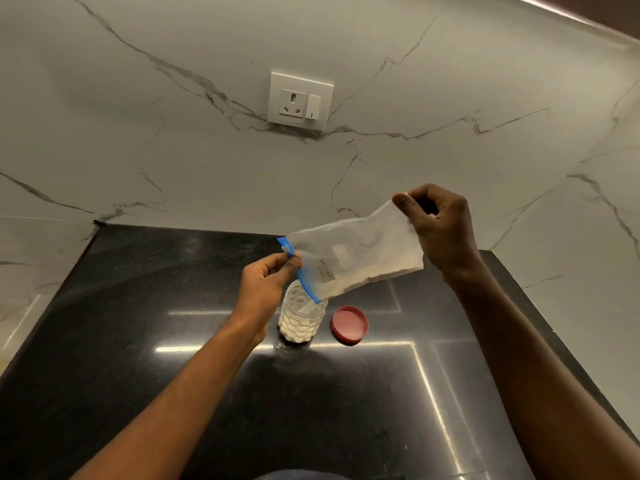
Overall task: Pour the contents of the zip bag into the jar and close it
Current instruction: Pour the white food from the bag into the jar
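Observation:
A clear zip bag with a blue zip strip and a small handwritten label hangs tilted, its mouth down over the jar. My left hand pinches the blue zip edge. My right hand grips the raised bottom corner of the bag. A little pale powder lies along the bag's lower edge. The clear dimpled plastic jar stands open on the black counter, mostly full of white powder. Its red lid lies on the counter just right of the jar.
The black polished counter ends at a white marble wall behind and on both sides. A white socket and switch plate is on the back wall above the jar.

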`<control>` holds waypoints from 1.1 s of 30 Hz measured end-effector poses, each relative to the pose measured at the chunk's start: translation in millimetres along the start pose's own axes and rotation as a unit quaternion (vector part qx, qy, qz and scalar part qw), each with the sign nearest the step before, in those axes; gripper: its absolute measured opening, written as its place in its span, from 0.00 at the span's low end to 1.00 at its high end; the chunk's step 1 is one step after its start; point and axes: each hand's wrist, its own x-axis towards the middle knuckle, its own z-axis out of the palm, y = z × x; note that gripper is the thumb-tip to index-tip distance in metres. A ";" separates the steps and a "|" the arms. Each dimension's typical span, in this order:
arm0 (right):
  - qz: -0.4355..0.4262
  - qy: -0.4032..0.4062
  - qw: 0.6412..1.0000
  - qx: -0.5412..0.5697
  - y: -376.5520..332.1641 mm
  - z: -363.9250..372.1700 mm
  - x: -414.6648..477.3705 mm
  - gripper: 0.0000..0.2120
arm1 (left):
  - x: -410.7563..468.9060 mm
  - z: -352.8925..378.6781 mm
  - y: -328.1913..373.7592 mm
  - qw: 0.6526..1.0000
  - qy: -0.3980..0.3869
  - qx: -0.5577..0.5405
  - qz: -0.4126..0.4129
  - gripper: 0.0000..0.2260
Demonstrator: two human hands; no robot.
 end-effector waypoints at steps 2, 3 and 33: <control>-0.003 -0.004 1.000 -0.004 0.5 1.2 -0.2 0.10 | 0.6 -0.8 0.3 1.000 0.004 -0.006 0.000 0.11; -0.001 0.001 1.000 0.000 0.4 1.6 -0.1 0.11 | 0.9 -0.8 0.5 1.000 0.005 -0.007 0.001 0.11; -0.009 0.007 1.000 0.008 -2.5 6.1 -0.7 0.10 | -2.0 0.1 2.8 1.000 0.012 -0.023 -0.002 0.06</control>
